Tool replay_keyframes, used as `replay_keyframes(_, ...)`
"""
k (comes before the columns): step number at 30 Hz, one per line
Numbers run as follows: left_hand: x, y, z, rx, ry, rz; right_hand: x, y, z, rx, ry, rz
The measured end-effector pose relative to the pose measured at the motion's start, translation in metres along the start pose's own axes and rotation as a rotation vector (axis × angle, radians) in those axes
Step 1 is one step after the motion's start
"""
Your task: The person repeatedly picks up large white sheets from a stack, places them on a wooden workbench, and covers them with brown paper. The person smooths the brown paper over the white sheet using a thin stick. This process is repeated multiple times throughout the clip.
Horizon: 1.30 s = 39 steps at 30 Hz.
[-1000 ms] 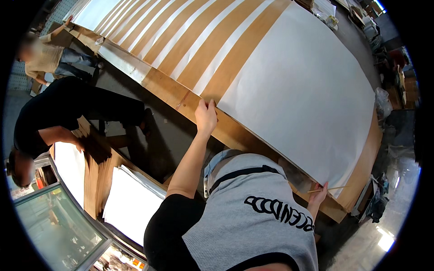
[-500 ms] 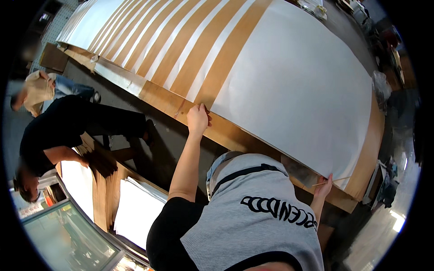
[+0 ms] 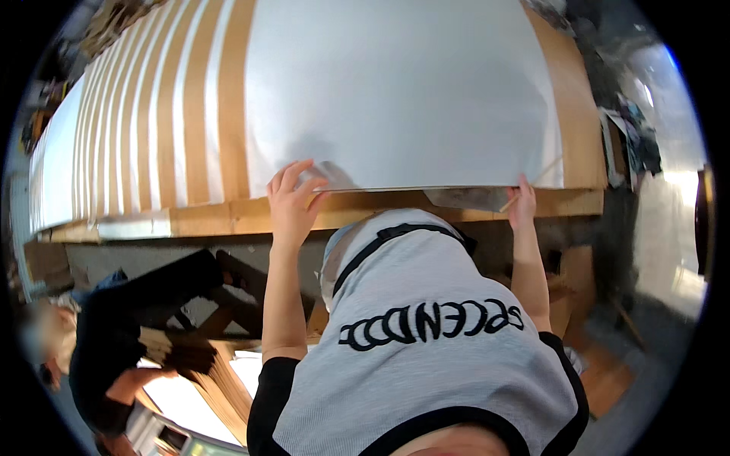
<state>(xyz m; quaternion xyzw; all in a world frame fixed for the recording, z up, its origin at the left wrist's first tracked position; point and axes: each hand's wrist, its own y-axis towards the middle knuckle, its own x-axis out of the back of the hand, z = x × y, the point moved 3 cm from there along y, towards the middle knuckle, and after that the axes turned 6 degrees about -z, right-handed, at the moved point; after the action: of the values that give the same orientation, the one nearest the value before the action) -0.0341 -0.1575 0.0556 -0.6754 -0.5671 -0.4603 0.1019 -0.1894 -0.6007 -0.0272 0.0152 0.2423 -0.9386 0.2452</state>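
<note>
A large white sheet (image 3: 403, 91) lies over the table in front of me, its near edge running along the table's front. My left hand (image 3: 291, 199) is at the left part of that edge, fingers spread and curved, with nothing visible in them. By the sheet's right front corner, my right hand (image 3: 523, 205) is closed around a thin wooden stick (image 3: 507, 204), its fingertips at the sheet's edge. Whether they also pinch the sheet cannot be made out. Brown strips (image 3: 234, 99) alternate with white ones to the left.
A brown board edge (image 3: 365, 209) runs along the table front. At lower left a person in black (image 3: 114, 334) bends over stacked brown and white sheets (image 3: 217, 387). Beyond the table's right end lies a dark heap of material (image 3: 639, 137).
My view has turned, bringing the white sheet squarely before me. My left hand has gone from closed at the strips' edge to spread fingers at the white sheet. My right hand keeps the stick.
</note>
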Motion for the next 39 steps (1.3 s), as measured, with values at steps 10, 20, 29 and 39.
replay_keyframes(10, -0.024, -0.011, 0.011, -0.005, -0.043, -0.063, 0.01, 0.011, -0.011, 0.065, 0.043, 0.016)
replay_keyframes(20, -0.033, -0.016, 0.026, -0.004, -0.088, -0.067, 0.022, -0.028, 0.023, 0.032, -0.288, -0.392)
replay_keyframes(29, -0.034, -0.017, 0.028, -0.023, -0.059, -0.002, 0.065, -0.05, 0.009, 0.09, -1.04, -0.122)
replay_keyframes(39, -0.035, -0.024, 0.021, 0.064, -0.057, 0.113, 0.098, -0.06, 0.028, -0.015, -1.322, -0.215)
